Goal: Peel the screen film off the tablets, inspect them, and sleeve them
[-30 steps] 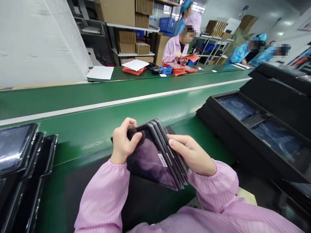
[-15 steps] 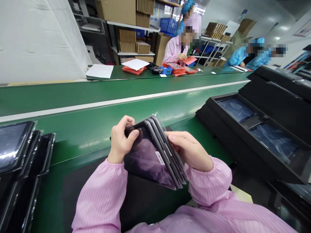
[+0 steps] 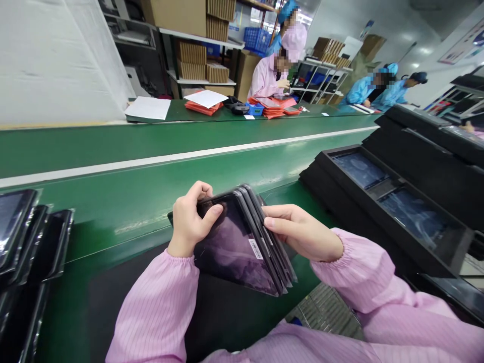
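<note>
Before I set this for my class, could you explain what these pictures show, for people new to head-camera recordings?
There is no machine: a person works with two bare hands. The camera is worn on that person's head, looking forward and down, so their pink sleeves show too.

The left hand holds a tilted stack of dark screens. The right hand has its fingers at the stack's right edge; whether they grip is hard to tell. Below is a black mat on a green table.

At the left lies a pile of screens in clear wrap. At the right, a black tray holds two more. Across the way, a co-worker in pink is near orange packets.
</note>
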`<state>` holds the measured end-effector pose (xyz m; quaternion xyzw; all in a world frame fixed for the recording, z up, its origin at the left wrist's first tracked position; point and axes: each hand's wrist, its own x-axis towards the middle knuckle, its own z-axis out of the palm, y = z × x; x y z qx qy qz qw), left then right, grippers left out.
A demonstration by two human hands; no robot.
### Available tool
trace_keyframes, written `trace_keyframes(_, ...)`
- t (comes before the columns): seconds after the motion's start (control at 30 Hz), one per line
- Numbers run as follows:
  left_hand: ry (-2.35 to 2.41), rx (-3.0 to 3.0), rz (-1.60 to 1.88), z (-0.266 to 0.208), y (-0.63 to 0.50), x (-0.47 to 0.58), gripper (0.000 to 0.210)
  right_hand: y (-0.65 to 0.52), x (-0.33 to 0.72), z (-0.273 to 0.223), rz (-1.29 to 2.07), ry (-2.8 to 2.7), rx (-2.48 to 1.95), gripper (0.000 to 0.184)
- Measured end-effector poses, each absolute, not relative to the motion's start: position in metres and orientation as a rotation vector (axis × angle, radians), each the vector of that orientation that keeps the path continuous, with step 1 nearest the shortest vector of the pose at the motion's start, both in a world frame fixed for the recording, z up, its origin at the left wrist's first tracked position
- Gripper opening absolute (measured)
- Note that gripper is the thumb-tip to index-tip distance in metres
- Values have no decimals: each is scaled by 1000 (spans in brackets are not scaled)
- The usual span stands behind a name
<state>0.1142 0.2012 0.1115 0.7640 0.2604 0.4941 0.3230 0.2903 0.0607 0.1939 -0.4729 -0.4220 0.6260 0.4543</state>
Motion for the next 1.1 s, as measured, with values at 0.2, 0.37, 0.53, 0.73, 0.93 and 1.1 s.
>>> trace_keyframes(0.2,708,2071,1287,112,194,122,42,46,288,195,1440,-1067,-1272,33)
trace_keyframes(0.37,696,2077,1241,112,195,124,43,44,284,193,1400,-986,-1333,40)
trace_keyframes(0.53,613,1969,1283,109,203,115,49,48,277,197,1478,-955,-1220,31)
trace_keyframes(0.73,566,1921,1292,109,206,112,53,52,274,198,1550,-854,-1108,23)
trace_keyframes(0.93,574,1927,1273,110,205,113,52,52,278,197,1522,-886,-1141,25)
trace_keyframes(1.1,513,1863,1264,106,215,111,50,62,277,201,1387,-1125,-1259,33)
